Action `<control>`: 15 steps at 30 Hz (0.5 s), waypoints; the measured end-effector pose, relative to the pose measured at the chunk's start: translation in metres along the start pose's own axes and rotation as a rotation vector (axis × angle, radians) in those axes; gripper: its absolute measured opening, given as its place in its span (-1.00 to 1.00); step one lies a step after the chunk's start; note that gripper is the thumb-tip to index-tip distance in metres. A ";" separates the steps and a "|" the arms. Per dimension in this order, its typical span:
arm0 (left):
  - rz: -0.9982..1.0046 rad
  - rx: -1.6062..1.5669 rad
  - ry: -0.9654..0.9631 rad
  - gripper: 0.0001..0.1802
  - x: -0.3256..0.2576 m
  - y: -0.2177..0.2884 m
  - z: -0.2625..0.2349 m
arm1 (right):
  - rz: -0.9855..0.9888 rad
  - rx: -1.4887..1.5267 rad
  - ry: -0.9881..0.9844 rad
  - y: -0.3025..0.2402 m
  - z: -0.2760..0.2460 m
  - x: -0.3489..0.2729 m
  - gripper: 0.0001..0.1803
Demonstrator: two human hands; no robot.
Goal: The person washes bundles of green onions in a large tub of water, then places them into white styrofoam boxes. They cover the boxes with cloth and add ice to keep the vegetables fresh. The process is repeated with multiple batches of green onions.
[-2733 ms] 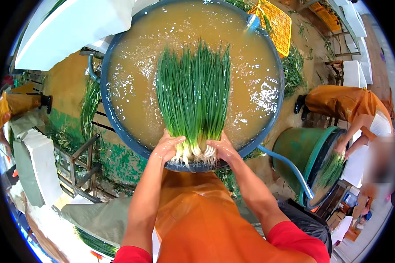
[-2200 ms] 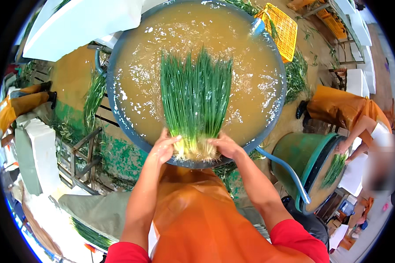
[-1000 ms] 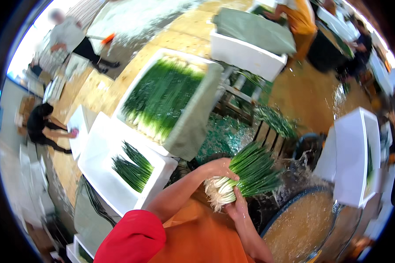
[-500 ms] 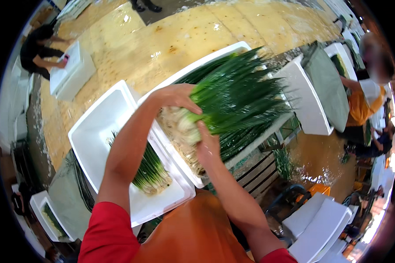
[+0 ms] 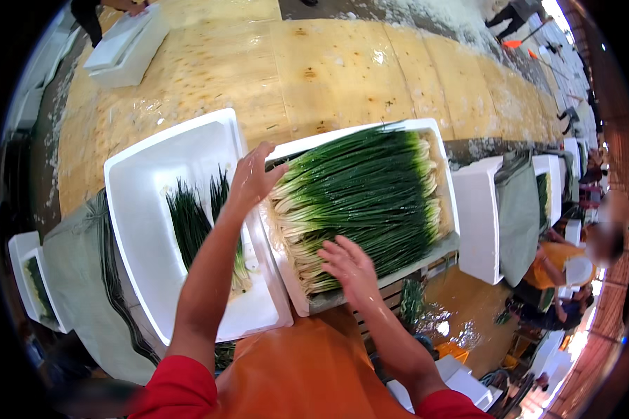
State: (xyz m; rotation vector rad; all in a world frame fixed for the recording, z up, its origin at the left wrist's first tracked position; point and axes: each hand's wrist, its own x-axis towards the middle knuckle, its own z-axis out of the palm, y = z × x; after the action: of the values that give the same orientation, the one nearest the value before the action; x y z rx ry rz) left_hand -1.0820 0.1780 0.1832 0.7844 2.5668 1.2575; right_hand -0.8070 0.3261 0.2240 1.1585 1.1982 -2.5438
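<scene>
A: Where do your onions lie?
B: Your onions [image 5: 370, 202] fill the right box [image 5: 449, 178] in front of you. The green leaves are long, thin and glossy, packed tightly across the middle; the pale, rounded bulbs with stringy roots line both the left and right ends.

A: And your hands?
B: Your left hand [image 5: 255, 178] is spread, thumb away from the fingers, over the edge between the boxes, with nothing in its grasp. Your right hand [image 5: 349, 269] has its fingers fanned over the lower bulbs and leaves, also gripping nothing; you cannot tell from here whether it touches them.

A: What stands beside your full box?
B: The left box [image 5: 154, 181], white, smooth-walled and rectangular, with rounded corners. Two small bunches [image 5: 187, 216] lie in it, partly behind your left forearm. Left of that, a grey-green tarp [image 5: 84, 265] hangs in soft creases.

A: Farther out?
B: Beyond your boxes run pale wooden panels [image 5: 223, 84], flat, wet and flecked with brown. A lidded white box [image 5: 129, 49] sits on them at upper left. To your right, brown floor [image 5: 468, 293] shines with water, near a co-worker [image 5: 552, 265] in orange.
</scene>
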 end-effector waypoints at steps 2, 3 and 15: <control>-0.068 0.002 0.264 -0.52 -0.035 0.022 0.019 | -0.323 -0.679 0.048 -0.042 -0.021 0.007 -0.42; -0.097 0.032 0.281 -0.50 -0.047 0.033 0.037 | -0.711 -1.066 0.114 -0.061 -0.031 0.025 -0.45; -0.241 0.515 0.292 -0.27 -0.046 0.052 0.140 | -0.997 -1.426 -0.042 -0.085 -0.085 0.154 -0.32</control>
State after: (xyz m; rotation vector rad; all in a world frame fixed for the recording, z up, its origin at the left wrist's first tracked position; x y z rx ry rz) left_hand -0.9707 0.2757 0.1326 0.3580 3.1611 0.6851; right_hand -0.8976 0.4767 0.1391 0.0876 3.1392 -1.0697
